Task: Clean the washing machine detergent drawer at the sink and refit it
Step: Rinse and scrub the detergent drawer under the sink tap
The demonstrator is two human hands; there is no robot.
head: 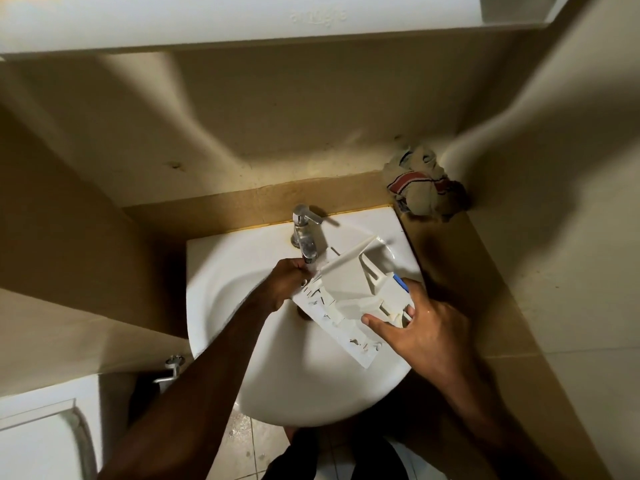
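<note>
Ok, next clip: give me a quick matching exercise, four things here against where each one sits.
Things:
1. drawer
2. rag
3. tap
4. left hand

Places:
A. back rim of the sink
B. bunched in the counter corner
C. held tilted over the basin
D. at the drawer's end under the spout

Pairs: 1-C, 2-B, 3-A, 4-D

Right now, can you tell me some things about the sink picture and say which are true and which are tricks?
1. Both hands hold the drawer. True: left hand, right hand.
2. The drawer is over the sink. True.
3. The crumpled cloth lies inside the sink. False: it sits on the counter corner.
4. The tap is at the sink's front edge. False: it stands at the back.
</note>
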